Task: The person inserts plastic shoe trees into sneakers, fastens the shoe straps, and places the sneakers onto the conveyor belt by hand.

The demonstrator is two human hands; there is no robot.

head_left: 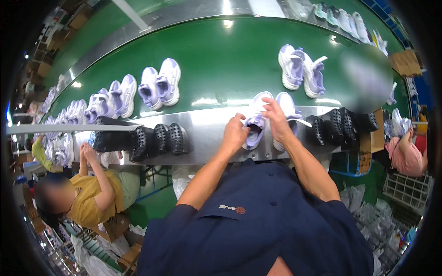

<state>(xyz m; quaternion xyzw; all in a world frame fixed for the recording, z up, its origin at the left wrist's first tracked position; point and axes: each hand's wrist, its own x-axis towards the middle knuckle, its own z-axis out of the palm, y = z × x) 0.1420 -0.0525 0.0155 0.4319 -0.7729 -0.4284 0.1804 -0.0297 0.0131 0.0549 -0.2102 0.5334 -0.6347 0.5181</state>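
Note:
A white and lilac sneaker (pixel 254 125) stands on the metal ledge in front of me, toe pointing away. My left hand (pixel 235 132) is at its left side, fingers curled in near the collar. From the right, my right hand (pixel 277 121) reaches over the lacing area with its fingertips drawn together. Whatever either hand pinches is too small or hidden to make out. The matching sneaker (pixel 286 103) stands just to the right, partly behind my right hand, with a white strip sticking out of it.
Beyond the ledge (pixel 207 117) runs a green belt (pixel 221 60) carrying sneaker pairs (pixel 159 85) (pixel 301 69). Black ridged blocks (pixel 170 138) (pixel 343 124) flank me. A grey bar (pixel 69 129) crosses at left. A person in yellow (pixel 99 193) sits left; another in pink (pixel 405 154) is right.

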